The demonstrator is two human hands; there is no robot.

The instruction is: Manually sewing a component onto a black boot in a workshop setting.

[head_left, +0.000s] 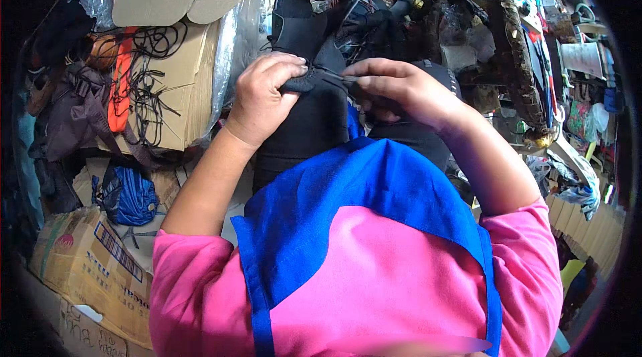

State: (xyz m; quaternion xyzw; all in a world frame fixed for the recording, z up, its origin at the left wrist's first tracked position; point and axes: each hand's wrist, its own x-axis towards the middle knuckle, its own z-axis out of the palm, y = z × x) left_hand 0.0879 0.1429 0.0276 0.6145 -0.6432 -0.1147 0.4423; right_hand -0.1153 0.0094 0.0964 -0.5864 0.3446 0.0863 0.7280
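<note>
A black item that looks like a tall boot (302,33) rests on my lap, its wide round opening pointing away from me. My left hand (267,93) is closed on its near edge, the thumb below and the fingers over the top, where a row of small eyelets seems to run. Just to the right, my right hand (401,89) pinches a thin dark strand, likely a black lace (332,76), drawn out close to that edge. My right hand's lower fingers curl beneath, partly in shadow. A blue apron (314,190) covers my front.
At left, stacked flat cardboard (190,83) carries loose black laces (144,89) and an orange strap (122,83). Below it are a shiny blue bag (127,195) and a cardboard box (93,270). Cluttered materials fill the right side, with a white thread spool (580,58).
</note>
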